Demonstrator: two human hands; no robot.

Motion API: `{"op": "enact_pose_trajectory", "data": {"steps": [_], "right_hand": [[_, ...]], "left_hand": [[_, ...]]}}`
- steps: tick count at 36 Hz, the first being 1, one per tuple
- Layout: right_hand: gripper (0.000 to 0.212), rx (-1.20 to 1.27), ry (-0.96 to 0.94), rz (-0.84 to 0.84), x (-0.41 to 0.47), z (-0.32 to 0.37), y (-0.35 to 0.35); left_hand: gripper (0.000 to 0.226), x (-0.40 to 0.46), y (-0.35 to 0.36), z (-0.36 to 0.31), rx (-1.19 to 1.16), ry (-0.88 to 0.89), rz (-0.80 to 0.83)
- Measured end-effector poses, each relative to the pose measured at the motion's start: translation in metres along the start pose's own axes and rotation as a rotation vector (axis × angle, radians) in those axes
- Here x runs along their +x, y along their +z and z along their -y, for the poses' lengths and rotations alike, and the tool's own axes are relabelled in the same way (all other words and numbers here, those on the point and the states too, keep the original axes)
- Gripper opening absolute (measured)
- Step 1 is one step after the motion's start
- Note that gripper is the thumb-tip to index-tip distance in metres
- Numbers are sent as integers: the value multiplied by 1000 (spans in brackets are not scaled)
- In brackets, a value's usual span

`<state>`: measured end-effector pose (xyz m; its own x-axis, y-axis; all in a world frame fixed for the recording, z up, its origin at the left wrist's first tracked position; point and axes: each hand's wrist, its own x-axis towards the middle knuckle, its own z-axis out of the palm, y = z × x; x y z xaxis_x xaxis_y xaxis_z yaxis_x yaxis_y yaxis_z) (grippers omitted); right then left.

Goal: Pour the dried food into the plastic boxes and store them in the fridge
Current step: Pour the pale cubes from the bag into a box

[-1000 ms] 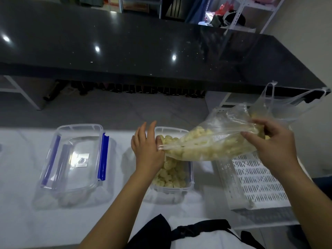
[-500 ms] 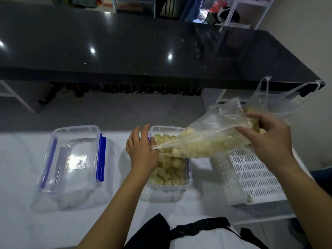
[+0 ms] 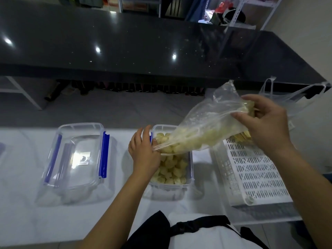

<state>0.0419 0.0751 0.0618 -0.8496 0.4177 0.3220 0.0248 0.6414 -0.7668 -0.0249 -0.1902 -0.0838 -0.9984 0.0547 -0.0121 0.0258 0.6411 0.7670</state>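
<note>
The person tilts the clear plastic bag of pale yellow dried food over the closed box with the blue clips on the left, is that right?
Not quite. In the head view the clear plastic bag is tilted over the open clear plastic box in the middle, already partly filled, not the closed one with blue clips.

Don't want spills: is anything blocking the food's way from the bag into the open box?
Nothing visible. The bag mouth hangs over the open box, held by the left hand; the right hand lifts its far end.

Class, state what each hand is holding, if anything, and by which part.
Both hold the clear plastic bag: the left hand pinches its open mouth over the box; the right hand grips its raised bottom end.
</note>
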Motion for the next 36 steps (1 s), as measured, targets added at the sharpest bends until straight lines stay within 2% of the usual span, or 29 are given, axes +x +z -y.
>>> {"op": "enact_pose_trajectory", "data": {"steps": [3, 6, 10, 16, 18, 22, 25, 27, 29, 32, 34, 36], "right_hand": [[47, -72, -90, 102, -10, 9, 10], [43, -28, -108, 77, -13, 13, 16], [41, 38, -99, 106, -17, 21, 25], [44, 107, -92, 237, -34, 32, 46], [45, 143, -79, 258, -40, 34, 55], [46, 108, -70, 353, -54, 33, 72], [46, 51, -98, 374, -60, 30, 77], [47, 18, -120, 373, -61, 29, 76], [48, -4, -136, 371, -62, 30, 74], [50, -22, -161, 361, -62, 35, 71], [50, -38, -187, 350, -62, 39, 70], [52, -57, -209, 341, -63, 43, 68]], "left_hand": [[49, -3, 0, 1, -11, 4, 31], [51, -7, -1, 5, -44, 13, 58], [48, -17, -7, 8, -218, 19, 97], [78, -22, -24, 20, -437, -22, 349], [76, -24, -30, 22, -537, -76, 407], [44, -23, -36, 26, -610, -189, 274], [35, -20, -44, 25, -513, -145, 161], [34, -13, -53, 17, -526, -87, 165], [35, -3, -62, 1, -548, -23, 231], [43, 12, -70, -31, -605, 68, 414], [45, 20, -67, -51, -628, 88, 537], [38, 27, -61, -67, -595, 69, 582]]}}
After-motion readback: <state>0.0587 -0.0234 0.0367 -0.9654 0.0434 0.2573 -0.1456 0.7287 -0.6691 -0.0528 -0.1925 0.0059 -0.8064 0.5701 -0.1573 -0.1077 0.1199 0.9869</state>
